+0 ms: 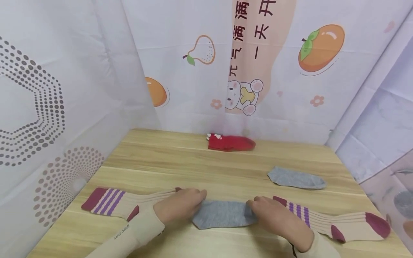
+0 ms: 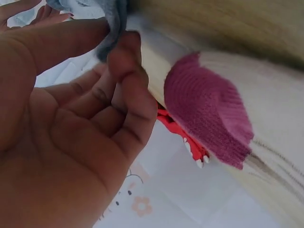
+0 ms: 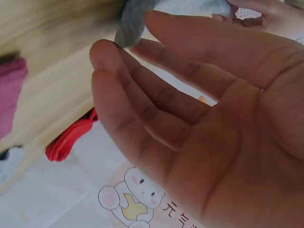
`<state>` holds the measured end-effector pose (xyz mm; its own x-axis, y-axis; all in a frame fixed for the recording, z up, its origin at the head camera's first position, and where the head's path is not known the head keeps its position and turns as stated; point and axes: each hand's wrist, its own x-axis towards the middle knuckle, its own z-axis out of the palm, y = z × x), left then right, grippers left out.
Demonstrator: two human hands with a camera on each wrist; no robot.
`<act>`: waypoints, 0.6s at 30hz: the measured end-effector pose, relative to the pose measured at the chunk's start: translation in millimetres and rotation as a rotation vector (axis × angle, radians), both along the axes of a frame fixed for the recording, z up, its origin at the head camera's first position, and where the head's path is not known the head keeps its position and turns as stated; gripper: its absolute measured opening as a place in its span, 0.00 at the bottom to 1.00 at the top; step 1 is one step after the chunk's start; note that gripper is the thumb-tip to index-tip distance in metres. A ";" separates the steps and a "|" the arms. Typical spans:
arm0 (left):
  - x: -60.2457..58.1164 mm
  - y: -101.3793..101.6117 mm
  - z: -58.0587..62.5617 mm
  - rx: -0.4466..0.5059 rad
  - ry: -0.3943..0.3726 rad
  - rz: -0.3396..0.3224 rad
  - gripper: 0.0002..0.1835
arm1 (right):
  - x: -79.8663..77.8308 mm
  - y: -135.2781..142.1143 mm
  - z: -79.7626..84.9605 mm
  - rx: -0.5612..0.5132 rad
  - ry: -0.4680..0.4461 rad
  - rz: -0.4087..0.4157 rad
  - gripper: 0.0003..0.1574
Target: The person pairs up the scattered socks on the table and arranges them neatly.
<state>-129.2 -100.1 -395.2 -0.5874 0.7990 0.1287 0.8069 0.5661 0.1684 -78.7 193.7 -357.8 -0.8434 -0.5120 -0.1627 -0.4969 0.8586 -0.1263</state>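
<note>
A grey sock [image 1: 224, 214] is stretched sideways between the two hands at the front of the table. The left hand [image 1: 182, 205] pinches its left end between thumb and index finger; the left wrist view shows the grey fabric [image 2: 114, 26] between those fingertips. At the opposite end the right hand [image 1: 275, 216] pinches the sock, with the edge of the cloth [image 3: 131, 26] at its thumb and fingertips in the right wrist view. Beside the left forearm lies a cream sock with purple stripes [image 1: 145, 200], partly hidden by it. Its striped mate [image 1: 351, 224] lies past the right hand.
A second grey sock [image 1: 297, 178] lies flat at the right, farther back. Near the rear edge of the wooden table [image 1: 167, 157] is a red sock [image 1: 233, 143] with small white decorations. Printed curtains [image 1: 180, 93] hang along the back and sides.
</note>
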 end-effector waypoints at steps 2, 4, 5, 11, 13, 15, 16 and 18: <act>0.8 -0.2 -0.4 0.013 0.065 0.001 0.05 | -0.3 1.2 2.1 0.000 0.003 -0.019 0.20; 1.3 1.2 -0.3 0.026 0.109 0.003 0.07 | -0.9 4.6 3.9 -0.016 0.010 -0.019 0.22; 1.6 2.1 -0.4 0.029 0.119 0.005 0.07 | -1.3 7.0 4.7 -0.031 0.006 -0.021 0.23; 4.2 7.3 1.5 0.004 0.105 0.019 0.10 | -10.8 24.3 10.7 -0.110 0.021 -0.004 0.24; 4.5 8.8 3.7 0.004 0.115 0.021 0.12 | -16.1 29.6 14.7 -0.127 0.020 -0.025 0.24; 3.6 10.8 6.7 0.012 0.142 0.018 0.13 | -21.8 35.3 19.0 -0.142 0.009 -0.062 0.24; 2.8 12.0 8.3 0.015 0.157 0.017 0.13 | -25.4 38.3 20.6 -0.149 0.014 -0.079 0.23; 0.5 15.0 11.7 0.020 0.187 0.014 0.13 | -33.6 45.3 22.4 -0.175 0.014 -0.108 0.22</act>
